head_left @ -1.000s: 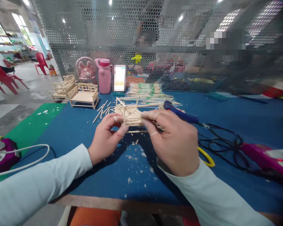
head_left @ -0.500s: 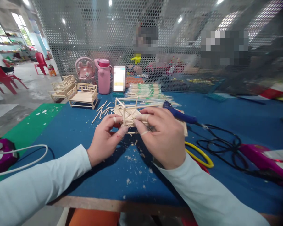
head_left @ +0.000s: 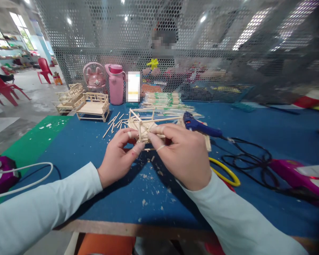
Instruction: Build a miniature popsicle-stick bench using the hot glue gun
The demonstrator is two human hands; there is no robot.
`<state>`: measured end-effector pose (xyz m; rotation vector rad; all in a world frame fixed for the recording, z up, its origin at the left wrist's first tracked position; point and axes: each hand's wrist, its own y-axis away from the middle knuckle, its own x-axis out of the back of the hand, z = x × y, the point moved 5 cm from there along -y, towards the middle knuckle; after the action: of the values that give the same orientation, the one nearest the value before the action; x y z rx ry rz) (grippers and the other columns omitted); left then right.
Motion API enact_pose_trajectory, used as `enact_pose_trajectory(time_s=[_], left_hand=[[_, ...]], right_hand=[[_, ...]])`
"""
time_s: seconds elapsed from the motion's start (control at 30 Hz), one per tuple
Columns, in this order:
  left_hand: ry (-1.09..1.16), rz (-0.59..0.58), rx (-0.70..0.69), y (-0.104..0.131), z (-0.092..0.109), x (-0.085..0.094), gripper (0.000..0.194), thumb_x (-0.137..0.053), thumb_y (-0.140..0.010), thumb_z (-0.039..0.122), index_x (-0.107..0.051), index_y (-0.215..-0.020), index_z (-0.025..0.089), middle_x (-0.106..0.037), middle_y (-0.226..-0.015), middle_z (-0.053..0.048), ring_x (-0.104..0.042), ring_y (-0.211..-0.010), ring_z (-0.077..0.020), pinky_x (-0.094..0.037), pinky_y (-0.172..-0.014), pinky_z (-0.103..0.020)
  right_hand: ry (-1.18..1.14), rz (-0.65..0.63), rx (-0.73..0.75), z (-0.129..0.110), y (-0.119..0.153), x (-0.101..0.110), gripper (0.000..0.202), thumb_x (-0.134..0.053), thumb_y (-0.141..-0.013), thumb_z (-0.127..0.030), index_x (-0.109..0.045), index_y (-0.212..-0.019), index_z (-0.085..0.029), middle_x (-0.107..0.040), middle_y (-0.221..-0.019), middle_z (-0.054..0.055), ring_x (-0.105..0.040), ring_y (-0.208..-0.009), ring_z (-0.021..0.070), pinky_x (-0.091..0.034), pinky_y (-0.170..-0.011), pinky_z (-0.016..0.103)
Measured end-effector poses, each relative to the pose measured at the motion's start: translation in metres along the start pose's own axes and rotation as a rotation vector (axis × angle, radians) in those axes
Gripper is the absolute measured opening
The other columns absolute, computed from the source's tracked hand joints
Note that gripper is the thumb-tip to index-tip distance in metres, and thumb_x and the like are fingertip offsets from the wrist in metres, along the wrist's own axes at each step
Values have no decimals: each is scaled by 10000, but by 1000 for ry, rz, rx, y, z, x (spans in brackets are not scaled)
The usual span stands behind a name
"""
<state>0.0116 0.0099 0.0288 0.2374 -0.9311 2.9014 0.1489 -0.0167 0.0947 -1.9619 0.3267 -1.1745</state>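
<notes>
A miniature wooden bench (head_left: 142,124) of thin pale sticks, with a flat seat and an open frame, stands tilted between my hands above the blue tabletop. My left hand (head_left: 118,156) is closed, thumb and fingers gripping the near left corner post. My right hand (head_left: 184,152) is closed in a pinch against the near side of the frame. Whatever lies between its fingertips is too small and covered to make out. Both hands have pale wraps on some fingers. Just right of the bench lies a blue glue gun (head_left: 199,125), its nozzle end towards the back.
Loose sticks (head_left: 113,124) lie behind my left hand, with bagged sticks (head_left: 162,101) further back. Finished miniature benches (head_left: 93,108) stand at the back left beside a pink bottle (head_left: 116,85) and a phone (head_left: 133,86). Black cable (head_left: 247,152) and yellow-handled pliers (head_left: 225,171) lie right.
My right fingertips have shifted slightly left along the near side of the bench. My left hand keeps its grip on the corner. The view has tilted a little.
</notes>
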Motion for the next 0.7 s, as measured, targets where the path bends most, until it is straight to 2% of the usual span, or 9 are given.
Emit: enact_pose_trajectory(time_s=[0.13, 0.27, 0.4, 0.53, 0.7], left_hand=[[3, 0, 10, 1, 0, 0, 158, -605, -829, 233, -621, -971, 165, -533, -1058, -71, -551, -843, -136, -524, -660, -245], [-9, -2, 12, -1, -1, 1, 168, -603, -834, 247, -623, -981, 170, -539, -1063, -73, -551, -834, -135, -520, -649, -243], [-38, 20, -20, -4, -4, 6, 141, -606, -829, 240, -629, -952, 175, -553, -1045, -63, -558, -826, -128, -523, -717, -263], [-43, 40, -22, -9, -14, 9, 147, -609, -814, 227, -634, -950, 177, -558, -1047, -62, -576, -879, -139, -521, -805, -297], [-120, 55, 73, -15, -33, 9, 113, -615, -774, 194, -645, -876, 158, -543, -1064, -77, -571, -971, -163, -525, -825, -318]], right_hand=[[4, 25, -10, -1, 0, -1, 94, -614, -774, -171, -701, -746, -193, -726, -739, 4, -634, -605, 130, -465, -606, 245], [-44, 40, -9, 1, -1, 0, 87, -618, -767, -157, -697, -755, -191, -723, -746, 6, -647, -630, 132, -488, -607, 242], [-74, 58, -7, -1, 6, 17, 107, -598, -804, -195, -699, -772, -209, -736, -845, 22, -676, -732, 149, -509, -595, 244], [-92, 79, -106, -4, 33, 38, 85, -618, -799, -213, -692, -762, -233, -735, -823, 14, -689, -766, 157, -528, -587, 233], [-240, -95, -304, 0, 78, 34, 111, -607, -778, -225, -685, -708, -260, -725, -717, -5, -673, -623, 150, -513, -488, 223]])
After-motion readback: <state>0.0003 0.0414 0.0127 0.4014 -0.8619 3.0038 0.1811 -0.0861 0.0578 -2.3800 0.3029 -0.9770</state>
